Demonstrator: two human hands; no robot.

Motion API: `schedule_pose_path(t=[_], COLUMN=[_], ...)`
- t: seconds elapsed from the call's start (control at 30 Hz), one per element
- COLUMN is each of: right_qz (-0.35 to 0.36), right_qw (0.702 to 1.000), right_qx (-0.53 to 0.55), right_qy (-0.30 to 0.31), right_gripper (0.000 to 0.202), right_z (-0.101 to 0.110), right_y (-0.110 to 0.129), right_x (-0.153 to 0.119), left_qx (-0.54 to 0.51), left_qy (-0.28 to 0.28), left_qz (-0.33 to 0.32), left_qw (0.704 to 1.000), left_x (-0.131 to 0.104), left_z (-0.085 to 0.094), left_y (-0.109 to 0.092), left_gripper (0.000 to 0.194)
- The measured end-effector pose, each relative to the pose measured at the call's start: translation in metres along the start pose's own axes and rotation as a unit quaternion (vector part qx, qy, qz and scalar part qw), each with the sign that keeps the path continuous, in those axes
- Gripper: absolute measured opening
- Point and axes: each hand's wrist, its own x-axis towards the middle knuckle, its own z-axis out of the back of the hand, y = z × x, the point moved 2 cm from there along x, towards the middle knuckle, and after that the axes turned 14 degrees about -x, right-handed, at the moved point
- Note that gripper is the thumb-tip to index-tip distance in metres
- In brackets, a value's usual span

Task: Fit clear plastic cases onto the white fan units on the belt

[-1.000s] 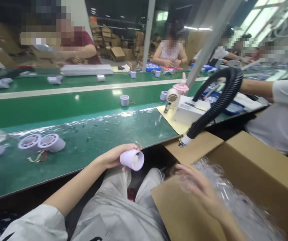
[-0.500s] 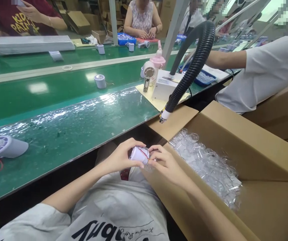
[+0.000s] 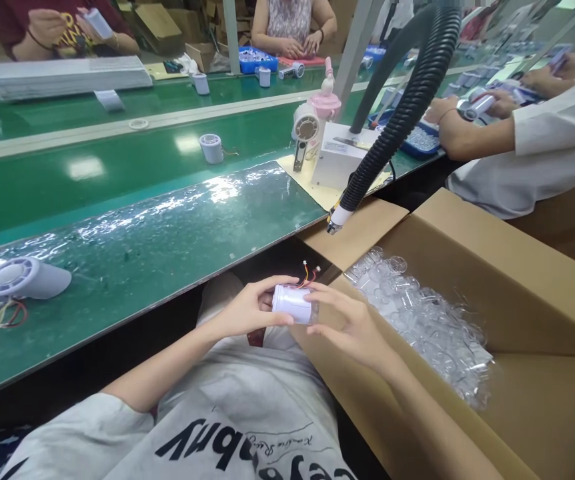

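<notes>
My left hand (image 3: 250,312) grips a pale lilac, cylindrical fan housing (image 3: 292,305) between thumb and fingers, above my lap. Thin red, yellow and dark wires (image 3: 309,275) with small white plugs stick up from its far side. At its right end sits a clear plastic cover (image 3: 314,311), partly hidden by fingers. My right hand (image 3: 350,320) has its thumb and fingers closed around that end. Two similar fan housings (image 3: 27,277) lie on the bench at the left, wires hanging out.
To my right, an open cardboard box (image 3: 462,247) holds many clear plastic parts (image 3: 422,320). A black flexible hose (image 3: 402,120) arches over the bench edge from a white box-shaped unit (image 3: 340,157). Another housing (image 3: 211,148) stands on the green belt (image 3: 132,157). Co-workers sit across and at right.
The housing has turned in my hands, so its wires now point up at the far side. My right fingers have moved onto its end. The co-worker at right now holds a lilac device.
</notes>
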Motion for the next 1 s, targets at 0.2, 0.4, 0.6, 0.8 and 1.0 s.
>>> schedule_pose_path(t=[0.2, 0.4, 0.6, 0.8, 1.0], right_qz=[-0.021, -0.077, -0.109, -0.165, -0.228], right_qw=[0.997, 0.988, 0.974, 0.953, 0.918], right_qx=[0.07, 0.121, 0.185, 0.236, 0.304], right_qy=[0.026, 0.057, 0.073, 0.093, 0.112], right_gripper=[0.038, 0.04, 0.038, 0.041, 0.047], right_z=[0.0, 0.004, 0.001, -0.004, -0.013], right_y=[0.001, 0.007, 0.004, 0.001, 0.0], right_x=[-0.007, -0.008, -0.008, -0.008, -0.009], left_qx=[0.076, 0.082, 0.094, 0.101, 0.106], left_qy=[0.038, 0.077, 0.087, 0.09, 0.098], left_qz=[-0.038, -0.084, -0.106, -0.111, -0.119], left_qw=[0.996, 0.99, 0.986, 0.985, 0.982], left_x=[-0.006, -0.009, -0.012, -0.014, -0.016], left_z=[-0.002, -0.004, -0.003, -0.006, -0.006], left_y=[-0.012, -0.015, -0.016, -0.017, -0.015], left_gripper=[0.077, 0.076, 0.075, 0.076, 0.075])
